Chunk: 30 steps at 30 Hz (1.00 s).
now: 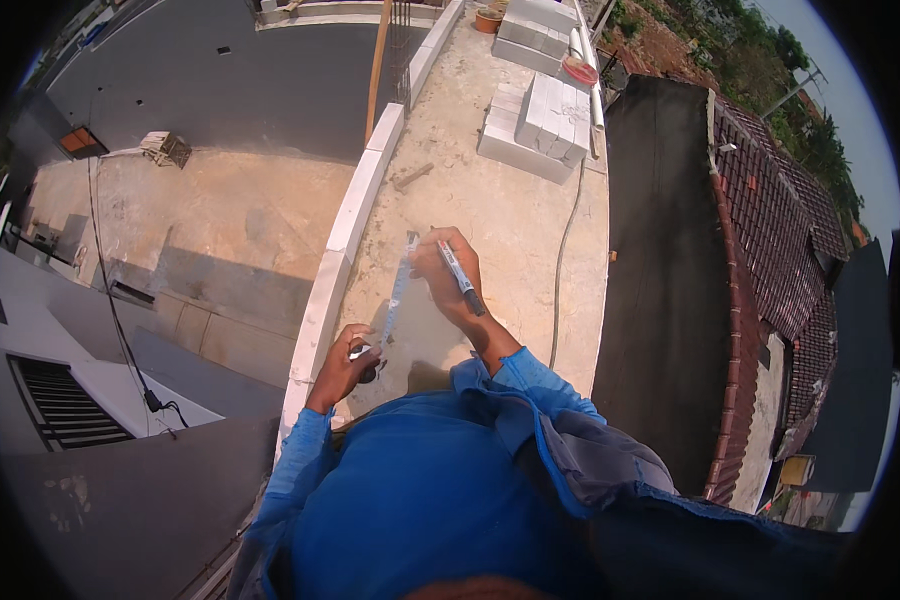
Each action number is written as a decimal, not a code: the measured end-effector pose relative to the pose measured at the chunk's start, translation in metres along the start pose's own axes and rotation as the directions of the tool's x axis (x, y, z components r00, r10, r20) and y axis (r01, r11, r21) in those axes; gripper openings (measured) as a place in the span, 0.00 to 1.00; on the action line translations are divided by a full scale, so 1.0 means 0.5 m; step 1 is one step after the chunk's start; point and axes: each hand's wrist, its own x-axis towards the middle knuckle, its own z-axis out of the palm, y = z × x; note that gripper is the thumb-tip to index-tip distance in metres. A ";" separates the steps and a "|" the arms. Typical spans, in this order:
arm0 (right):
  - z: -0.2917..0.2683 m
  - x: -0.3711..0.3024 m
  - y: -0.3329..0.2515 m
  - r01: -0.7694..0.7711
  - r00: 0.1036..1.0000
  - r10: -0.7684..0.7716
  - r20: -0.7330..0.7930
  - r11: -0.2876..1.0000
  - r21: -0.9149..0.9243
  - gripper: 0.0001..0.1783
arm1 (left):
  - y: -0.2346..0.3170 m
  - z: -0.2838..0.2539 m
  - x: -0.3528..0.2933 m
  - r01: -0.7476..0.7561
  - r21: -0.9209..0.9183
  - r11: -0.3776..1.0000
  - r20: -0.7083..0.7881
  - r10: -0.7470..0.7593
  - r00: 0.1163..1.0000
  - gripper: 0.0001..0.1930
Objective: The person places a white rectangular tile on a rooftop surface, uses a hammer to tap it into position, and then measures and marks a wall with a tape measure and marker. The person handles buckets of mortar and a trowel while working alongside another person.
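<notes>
Seen from above, with the clock centred on the picture, a person in blue sleeves works over a pale concrete surface [450,190]. The left hand [341,372], at 8 o'clock, grips a tape measure's case [367,352]; its blade [397,300] runs out toward between 12 and 1 o'clock. The right hand [457,285], near the centre, holds a marker [456,268], its fingers seeming to pinch the blade's far end. White blocks [555,115] sit at 1 o'clock. The step looks like extending the tape; the next move probably calls for keeping it straight and steady.
</notes>
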 end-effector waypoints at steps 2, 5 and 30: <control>-0.064 0.037 -0.022 -0.013 1.000 0.013 0.012 1.000 -0.005 0.11 | -0.002 0.050 0.096 0.083 0.082 0.993 0.054 -0.087 0.995 0.09; -0.165 0.097 0.017 0.006 0.997 -0.008 -0.080 1.000 -0.015 0.12 | 0.030 0.109 0.217 0.111 0.199 0.974 0.146 -0.142 0.979 0.09; -0.430 1.171 0.126 -0.023 0.761 0.040 -0.647 0.999 0.034 0.14 | 0.463 0.033 1.553 -0.121 0.499 0.858 0.813 -0.416 0.409 0.16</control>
